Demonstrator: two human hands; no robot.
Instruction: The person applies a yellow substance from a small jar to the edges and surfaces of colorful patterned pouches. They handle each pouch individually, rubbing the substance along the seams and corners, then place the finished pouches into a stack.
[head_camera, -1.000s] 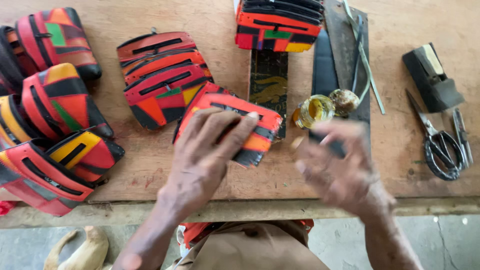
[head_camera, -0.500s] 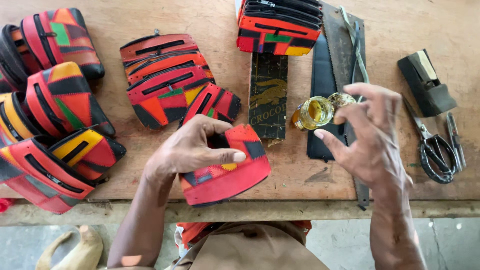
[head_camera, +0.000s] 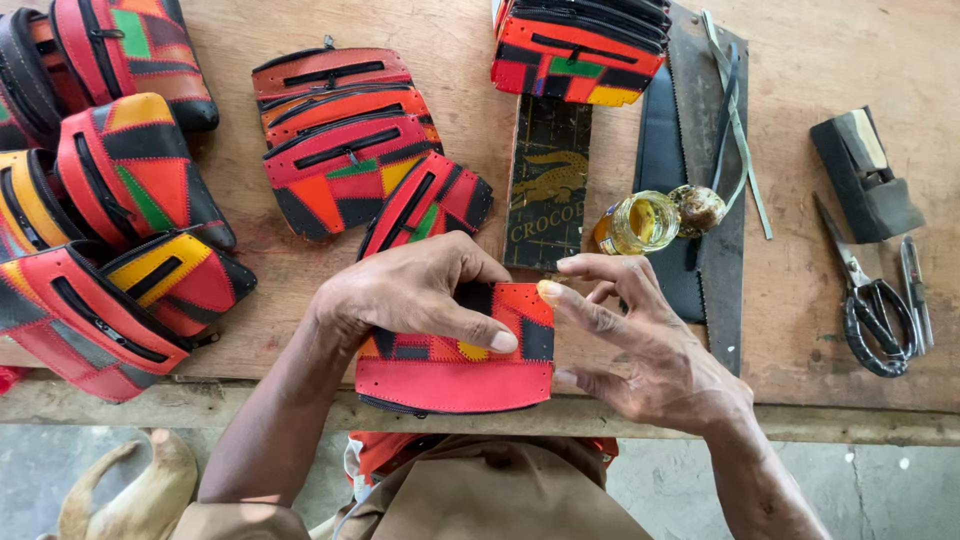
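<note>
My left hand (head_camera: 415, 290) presses down on a red, orange and black patchwork leather pouch (head_camera: 455, 372) lying at the front edge of the wooden workbench (head_camera: 800, 330), thumb stretched across its top. My right hand (head_camera: 640, 345) hovers at the pouch's right end with fingers spread, a dab of yellowish glue on the index fingertip touching the pouch's upper right corner. A second pouch (head_camera: 425, 205) lies partly under my left hand. An open jar of yellow glue (head_camera: 638, 222) and its lid (head_camera: 697, 209) stand just beyond my right hand.
Several finished patchwork pouches lie at the left (head_camera: 130, 170), centre (head_camera: 340, 130) and top (head_camera: 580, 45). A dark printed leather strip (head_camera: 548, 180), a saw blade (head_camera: 705, 130), scissors (head_camera: 868, 300), a small tool (head_camera: 915, 290) and a dark block (head_camera: 865, 175) lie to the right.
My left hand turned the pouch over and laid it flat at the bench edge. My right hand came down from the glue jar to the pouch's corner.
</note>
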